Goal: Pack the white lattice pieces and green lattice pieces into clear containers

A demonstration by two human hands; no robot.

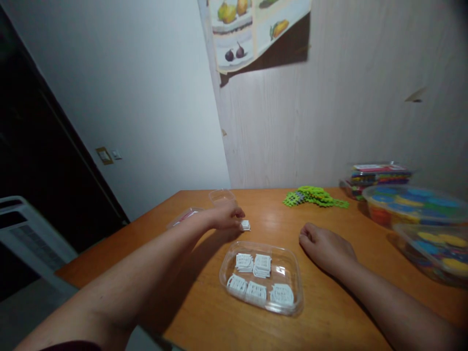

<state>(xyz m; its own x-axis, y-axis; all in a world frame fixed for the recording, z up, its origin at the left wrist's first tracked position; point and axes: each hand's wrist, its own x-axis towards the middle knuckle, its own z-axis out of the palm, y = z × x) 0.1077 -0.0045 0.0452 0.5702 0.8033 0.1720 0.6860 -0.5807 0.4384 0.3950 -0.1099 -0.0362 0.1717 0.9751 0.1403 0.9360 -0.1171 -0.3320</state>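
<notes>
My left hand [227, 217] reaches across the table beside a small stack of white pieces [246, 225]. Its thumb is at the stack's left edge, and the forefinger stays apart from the thumb. My right hand [327, 247] rests on the table to the right, fingers curled into a loose fist with nothing visible in it. Between my forearms sits a clear plastic tray [298, 292]. Inside are several stacks of flat white openwork pieces [262, 265], in two rows; their exact kind is unclear.
Behind my left hand lie a clear container [221, 195] and a clear package with a red label [188, 214]. Green lattice pieces [316, 196] are heaped at the back. On the right stand tubs of coloured discs [413, 207] and stacked clear boxes [382, 174].
</notes>
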